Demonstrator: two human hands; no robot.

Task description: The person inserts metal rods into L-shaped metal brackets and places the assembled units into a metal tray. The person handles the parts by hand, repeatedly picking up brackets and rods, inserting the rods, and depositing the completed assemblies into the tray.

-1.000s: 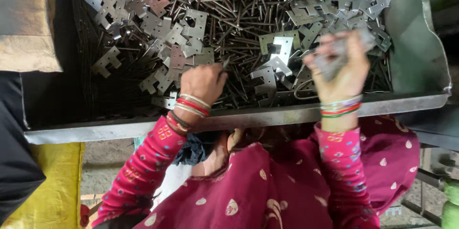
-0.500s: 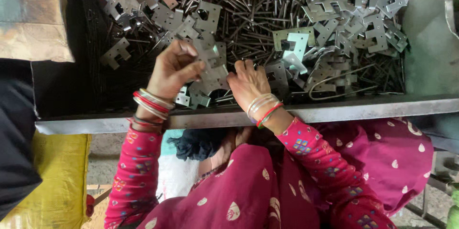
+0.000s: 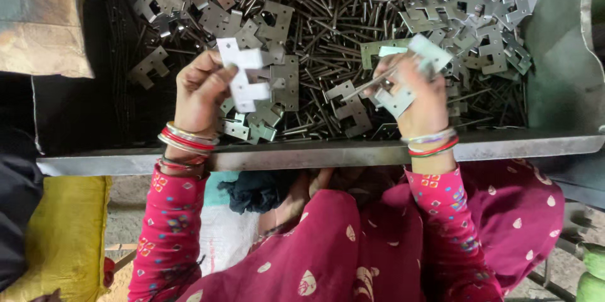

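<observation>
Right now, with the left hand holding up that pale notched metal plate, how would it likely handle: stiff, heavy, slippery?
The notched plate looks like flat stamped sheet metal, so probably stiff, not floppy. The left hand holds it by one edge with fingertips alone, suggesting it is fairly light. Its bare smooth face could be slippery, and the cut corners may be sharp. Being flat, it should not roll.

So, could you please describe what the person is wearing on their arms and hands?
Both arms are in long magenta sleeves printed with small multicoloured motifs. The left hand is bare, with a stack of red and metallic bangles at the wrist. The right hand is bare too, with red, green and pale bangles.
</observation>
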